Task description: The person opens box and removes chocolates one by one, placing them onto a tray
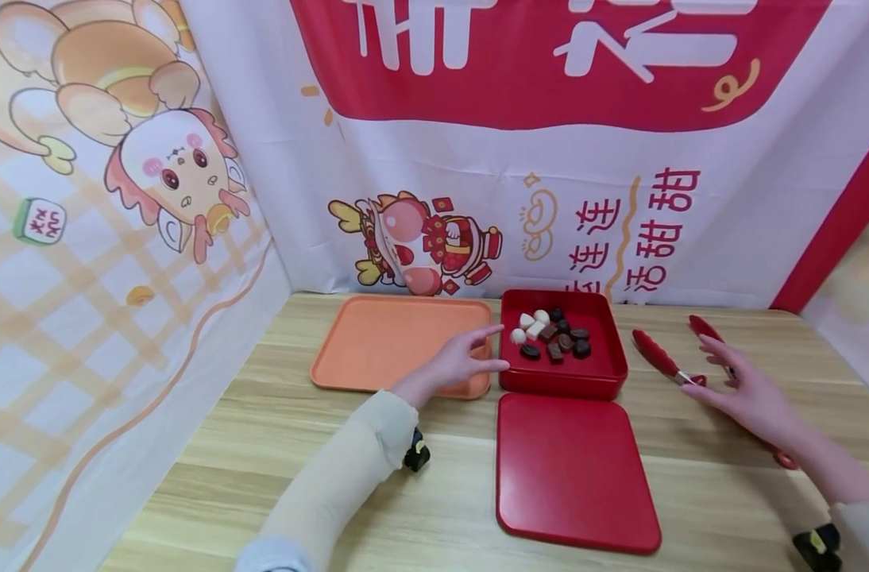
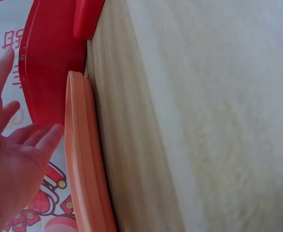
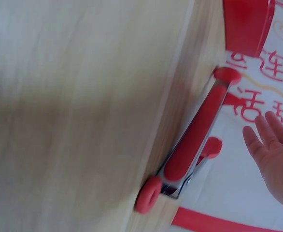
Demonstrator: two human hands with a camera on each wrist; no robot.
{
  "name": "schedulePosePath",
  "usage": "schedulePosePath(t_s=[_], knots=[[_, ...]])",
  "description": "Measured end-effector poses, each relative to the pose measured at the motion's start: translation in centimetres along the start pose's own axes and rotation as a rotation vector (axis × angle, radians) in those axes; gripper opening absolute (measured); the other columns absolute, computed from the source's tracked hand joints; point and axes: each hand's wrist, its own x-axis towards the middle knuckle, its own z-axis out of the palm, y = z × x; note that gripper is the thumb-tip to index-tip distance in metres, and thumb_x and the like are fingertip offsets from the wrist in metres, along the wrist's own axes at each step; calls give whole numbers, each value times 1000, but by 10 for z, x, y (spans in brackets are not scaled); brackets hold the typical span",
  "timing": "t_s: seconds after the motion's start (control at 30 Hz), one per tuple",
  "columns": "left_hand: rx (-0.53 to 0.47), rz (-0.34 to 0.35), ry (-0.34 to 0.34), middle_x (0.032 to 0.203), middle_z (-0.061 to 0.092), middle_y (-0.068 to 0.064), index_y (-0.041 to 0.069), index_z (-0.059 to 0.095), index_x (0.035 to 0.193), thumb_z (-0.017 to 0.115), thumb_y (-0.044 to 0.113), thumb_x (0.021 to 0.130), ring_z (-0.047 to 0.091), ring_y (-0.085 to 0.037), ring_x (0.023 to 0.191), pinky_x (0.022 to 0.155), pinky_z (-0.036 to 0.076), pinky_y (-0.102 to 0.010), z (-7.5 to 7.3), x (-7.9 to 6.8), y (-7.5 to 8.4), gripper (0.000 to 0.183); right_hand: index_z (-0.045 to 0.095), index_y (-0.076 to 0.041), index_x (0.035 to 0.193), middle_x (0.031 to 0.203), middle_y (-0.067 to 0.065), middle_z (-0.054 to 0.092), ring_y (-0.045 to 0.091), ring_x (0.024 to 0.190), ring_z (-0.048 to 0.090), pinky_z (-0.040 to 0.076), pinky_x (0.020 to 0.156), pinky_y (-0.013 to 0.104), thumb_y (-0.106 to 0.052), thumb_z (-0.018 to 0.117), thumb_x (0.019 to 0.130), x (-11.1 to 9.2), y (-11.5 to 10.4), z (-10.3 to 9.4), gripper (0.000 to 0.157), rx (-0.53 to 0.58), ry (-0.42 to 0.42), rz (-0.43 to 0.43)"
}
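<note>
A red box (image 1: 563, 386) stands at the back, with dark and white chocolates (image 1: 549, 332) lying inside it. My left hand (image 1: 454, 362) is over the right part of the orange tray (image 1: 395, 342), its parted fingers reaching to the box's left edge; whether they touch the box is unclear. In the left wrist view this hand (image 2: 16, 162) holds nothing. Red-tipped tongs (image 3: 198, 130) lie on the table with their arms spread. My right hand (image 1: 752, 397) hovers above them, thumb and fingers apart and nothing held. From above, it partly hides the tongs.
A flat red lid (image 1: 573, 469) lies in front of the box. The wooden table (image 1: 263, 461) meets a printed cloth backdrop (image 1: 420, 151) right behind the tray and box. A second printed cloth (image 1: 84, 310) runs along the left side.
</note>
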Motion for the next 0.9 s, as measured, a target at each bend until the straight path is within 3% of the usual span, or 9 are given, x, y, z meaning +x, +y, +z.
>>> schedulePosePath(t_s=[0.03, 0.07, 0.13, 0.2, 0.4, 0.6, 0.73, 0.9], knots=[[-5, -1, -5, 152, 38, -4, 24, 44, 148, 75, 31, 87, 43, -30, 133, 106, 39, -41, 1, 1, -1, 69, 25, 2, 151, 138, 36, 38, 52, 120, 38, 47, 89, 54, -25, 77, 85, 1, 2, -1, 89, -2, -4, 12], [-11, 1, -11, 151, 39, -4, 23, 44, 148, 74, 31, 87, 44, -29, 132, 105, 40, -40, 2, 1, -2, 69, 23, 1, 152, 139, 37, 35, 54, 121, 36, 45, 91, 58, -27, 77, 85, 1, 4, -2, 91, -10, -5, 23], [-17, -2, -20, 150, 40, -3, 23, 44, 148, 74, 30, 87, 45, -27, 131, 104, 41, -37, 3, 2, -3, 69, 15, -1, 155, 144, 39, 27, 58, 125, 28, 32, 87, 74, -30, 77, 85, 2, 8, -3, 98, -4, -25, 56], [-30, -8, -32, 150, 41, -3, 22, 44, 148, 74, 30, 87, 46, -26, 131, 103, 42, -35, 5, 3, -3, 68, 9, -4, 156, 146, 40, 21, 61, 128, 23, 28, 88, 77, -33, 77, 84, 3, 12, -4, 103, -16, -36, 82], [-77, -39, -47, 149, 42, -5, 23, 42, 149, 73, 27, 89, 48, -23, 129, 101, 43, -32, 7, 4, -5, 68, -2, -4, 155, 149, 42, 11, 63, 131, 13, 21, 91, 79, -35, 78, 84, 5, 29, -6, 112, -7, -57, 113], [-107, -13, -38, 148, 44, -12, 15, 43, 149, 72, 22, 90, 49, -25, 128, 103, 41, -34, 8, 5, -3, 66, -7, 1, 153, 148, 44, 5, 64, 130, 11, 20, 93, 78, -35, 76, 85, 4, 47, -7, 113, 9, -88, 152], [-110, 10, -34, 147, 44, -13, 14, 43, 148, 72, 20, 90, 49, -25, 128, 104, 41, -33, 9, 7, -4, 65, -10, 6, 150, 145, 47, 6, 66, 125, 19, 24, 91, 77, -41, 73, 87, 3, 54, -8, 115, -38, -138, 198], [-123, 4, -40, 148, 43, -13, 15, 41, 150, 71, 19, 91, 48, -25, 129, 104, 41, -33, 10, 7, -8, 66, -1, 18, 145, 136, 48, 22, 62, 114, 33, 33, 88, 73, -47, 71, 86, 5, 61, -6, 114, -115, -157, 220]])
